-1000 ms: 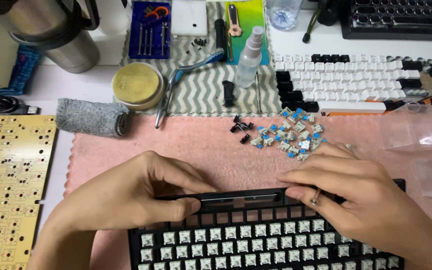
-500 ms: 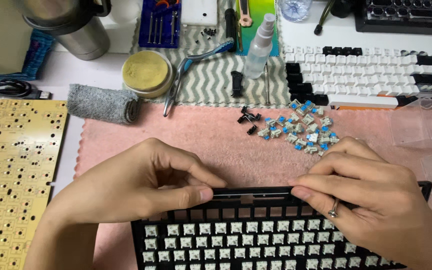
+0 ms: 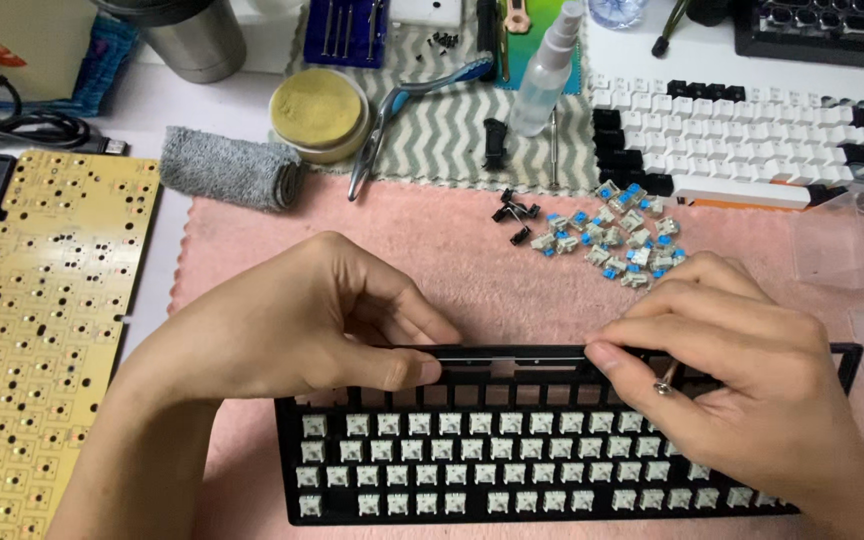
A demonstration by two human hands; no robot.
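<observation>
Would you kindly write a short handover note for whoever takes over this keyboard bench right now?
Left hand: pinching the top rail of the black keyboard switch plate, thumb on its front edge.
Right hand: gripping the same rail further right, a ring on one finger.
Plate: lies on the pink mat. Its lower rows hold pale switches; the top row of cut-outs is unfilled.
Loose blue-and-white switches: piled on the mat beyond the right hand, a few small black parts beside them.
Yellow circuit board: bare, off to the left.
Left: the top row is not yet populated.
</observation>
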